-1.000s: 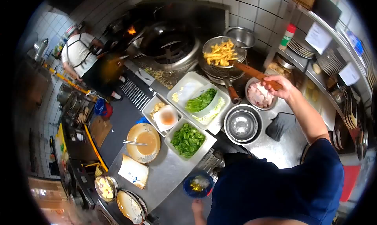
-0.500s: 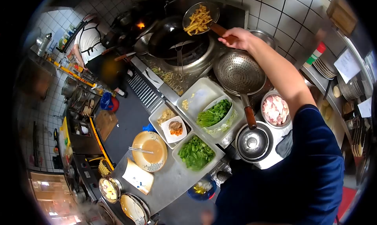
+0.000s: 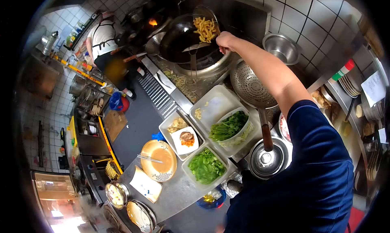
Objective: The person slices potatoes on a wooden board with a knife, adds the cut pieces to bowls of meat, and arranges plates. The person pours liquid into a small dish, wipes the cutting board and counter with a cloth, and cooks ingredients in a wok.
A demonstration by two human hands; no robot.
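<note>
My right hand (image 3: 226,42) is closed around the handle of a wire skimmer (image 3: 204,11). The skimmer tips over a dark wok (image 3: 174,38), with golden fried strips (image 3: 205,30) heaped in it. Below my forearm lies a perforated metal strainer (image 3: 252,84), its wooden handle (image 3: 267,137) pointing toward me over a lidded steel pot (image 3: 266,157). Of my left hand (image 3: 220,229), only a blurred bit shows at the bottom edge, and its fingers cannot be made out.
Plastic tubs of leafy greens (image 3: 206,166) and green stalks (image 3: 229,125) stand on the counter, near a patterned plate (image 3: 156,168) with chopsticks. A steel bowl (image 3: 280,48) sits by the tiled wall. Another person (image 3: 106,42) stands at a lit burner (image 3: 152,22) on the left.
Relative to the wok, the skimmer has come lower and further over it, tipping with the fried strips. My right arm reaches further forward, and the view has shifted slightly.
</note>
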